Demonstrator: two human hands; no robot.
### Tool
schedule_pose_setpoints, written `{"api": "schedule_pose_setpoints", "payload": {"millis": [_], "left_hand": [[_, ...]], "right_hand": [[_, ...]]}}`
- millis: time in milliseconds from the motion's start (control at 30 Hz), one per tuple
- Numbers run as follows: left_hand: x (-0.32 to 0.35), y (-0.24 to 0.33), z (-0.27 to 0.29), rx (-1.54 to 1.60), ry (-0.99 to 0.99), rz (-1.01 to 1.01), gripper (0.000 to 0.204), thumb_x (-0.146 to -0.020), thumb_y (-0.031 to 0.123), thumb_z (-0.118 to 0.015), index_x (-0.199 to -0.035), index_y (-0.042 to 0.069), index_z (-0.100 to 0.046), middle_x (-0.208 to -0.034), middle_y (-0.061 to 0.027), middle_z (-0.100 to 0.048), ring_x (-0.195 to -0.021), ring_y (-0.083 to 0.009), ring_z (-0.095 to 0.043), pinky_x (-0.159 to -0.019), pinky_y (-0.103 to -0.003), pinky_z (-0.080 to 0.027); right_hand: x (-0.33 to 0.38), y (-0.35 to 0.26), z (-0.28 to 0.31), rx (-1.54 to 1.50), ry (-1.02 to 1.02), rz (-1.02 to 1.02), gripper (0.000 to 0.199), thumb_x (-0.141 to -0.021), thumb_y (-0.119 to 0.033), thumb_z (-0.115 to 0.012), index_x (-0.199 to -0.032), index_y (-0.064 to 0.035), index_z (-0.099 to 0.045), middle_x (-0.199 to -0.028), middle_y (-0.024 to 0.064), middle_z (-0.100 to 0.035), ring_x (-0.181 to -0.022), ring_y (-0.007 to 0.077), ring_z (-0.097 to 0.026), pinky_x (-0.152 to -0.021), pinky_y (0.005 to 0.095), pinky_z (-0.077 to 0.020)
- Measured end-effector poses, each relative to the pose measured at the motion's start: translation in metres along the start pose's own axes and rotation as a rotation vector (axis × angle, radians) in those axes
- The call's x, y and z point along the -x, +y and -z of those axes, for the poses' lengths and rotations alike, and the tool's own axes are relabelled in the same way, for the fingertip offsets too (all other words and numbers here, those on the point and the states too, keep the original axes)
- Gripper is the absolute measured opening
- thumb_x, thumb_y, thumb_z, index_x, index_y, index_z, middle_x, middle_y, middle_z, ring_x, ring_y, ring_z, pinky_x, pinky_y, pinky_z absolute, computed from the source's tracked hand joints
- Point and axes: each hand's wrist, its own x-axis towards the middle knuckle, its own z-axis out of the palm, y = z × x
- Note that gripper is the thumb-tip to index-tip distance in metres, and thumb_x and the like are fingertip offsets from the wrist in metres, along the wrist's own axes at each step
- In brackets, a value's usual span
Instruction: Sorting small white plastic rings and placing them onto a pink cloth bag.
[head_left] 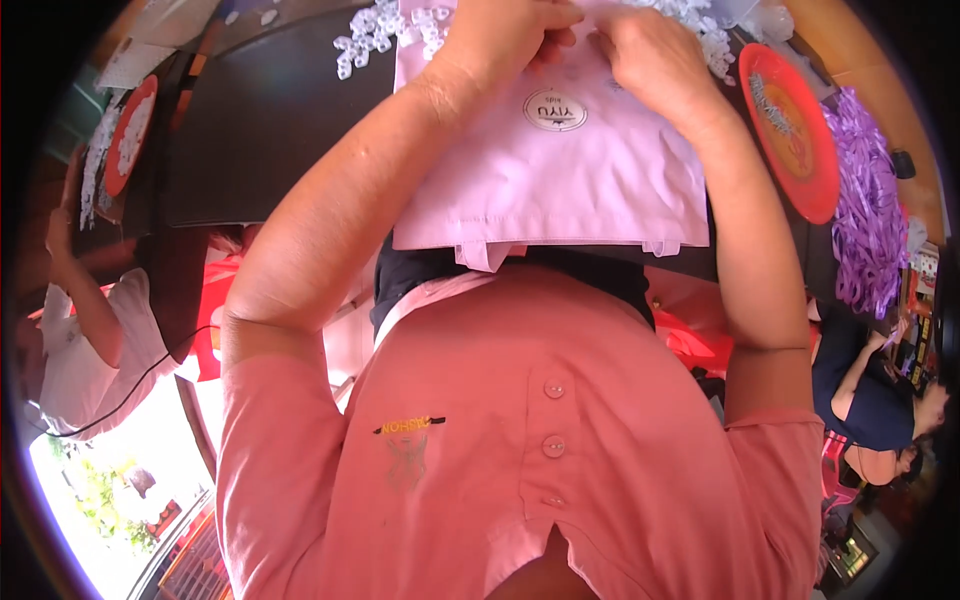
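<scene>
Left hand [505,40] and right hand [650,55] pinch the far edge of a pink bag [550,170] | bag lies flat on the dark table [270,120], reaching back toward the person's chest | both hands equally close, fingers closed on fabric | white clips [385,30] just left

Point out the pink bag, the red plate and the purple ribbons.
pink bag [560,195], head view, middle of its flat front.
red plate [790,130], head view, its centre.
purple ribbons [868,210], head view, middle of the bundle.
</scene>
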Motion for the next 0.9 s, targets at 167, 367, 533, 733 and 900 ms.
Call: {"api": "schedule_pose_setpoints", "payload": {"millis": [167,367,533,733,900], "left_hand": [[-0.004,-0.025,0.011,-0.047,-0.202,-0.654,0.008,-0.079,0.005,-0.068,-0.084,-0.001,-0.066,-0.066,-0.0035,-0.061,-0.053,-0.0081,-0.052,-0.046,-0.022,-0.040],[0.014,0.000,-0.006,-0.285,-0.184,-0.338,0.027,-0.076,0.005,-0.074,-0.102,0.001,-0.067,-0.074,0.0008,-0.062,-0.064,-0.0055,-0.055,-0.059,-0.020,-0.045],[0.015,0.001,-0.006,-0.362,-0.155,-0.381,0.024,-0.077,0.007,-0.075,-0.099,0.002,-0.067,-0.077,0.0005,-0.065,-0.061,-0.0030,-0.054,-0.053,-0.019,-0.043],[0.014,0.004,-0.007,-0.255,-0.146,-0.406,0.022,-0.072,0.000,-0.075,-0.091,0.000,-0.065,-0.075,-0.0024,-0.064,-0.065,-0.0059,-0.057,-0.059,-0.021,-0.048],[0.017,0.011,-0.002,-0.082,-0.156,-0.304,0.020,-0.069,-0.008,-0.073,-0.086,-0.002,-0.063,-0.078,-0.0071,-0.067,-0.060,-0.0102,-0.060,-0.050,-0.022,-0.044]], "right_hand": [[0.007,0.016,0.006,-0.844,0.044,-0.055,0.022,-0.090,-0.019,-0.062,-0.077,-0.0022,-0.057,-0.067,-0.0049,-0.046,-0.066,0.0052,-0.042,-0.062,0.0220,-0.0353],[0.014,0.023,0.022,-0.982,-0.031,0.012,0.022,-0.091,-0.020,-0.060,-0.076,-0.0035,-0.059,-0.069,-0.0041,-0.051,-0.068,0.0065,-0.046,-0.066,0.0218,-0.0372],[0.013,0.017,0.024,-1.141,-0.034,-0.069,0.027,-0.088,-0.025,-0.063,-0.073,-0.0028,-0.062,-0.063,-0.0029,-0.051,-0.062,0.0061,-0.048,-0.061,0.0219,-0.0380],[0.011,0.012,0.023,-1.192,-0.052,-0.098,0.026,-0.089,-0.025,-0.062,-0.074,-0.0035,-0.063,-0.064,-0.0019,-0.054,-0.062,0.0064,-0.051,-0.060,0.0219,-0.0386],[0.012,0.001,0.022,-1.281,-0.067,-0.156,0.024,-0.092,-0.025,-0.057,-0.083,-0.0035,-0.063,-0.068,-0.0007,-0.057,-0.065,0.0079,-0.051,-0.063,0.0224,-0.0405]]}}
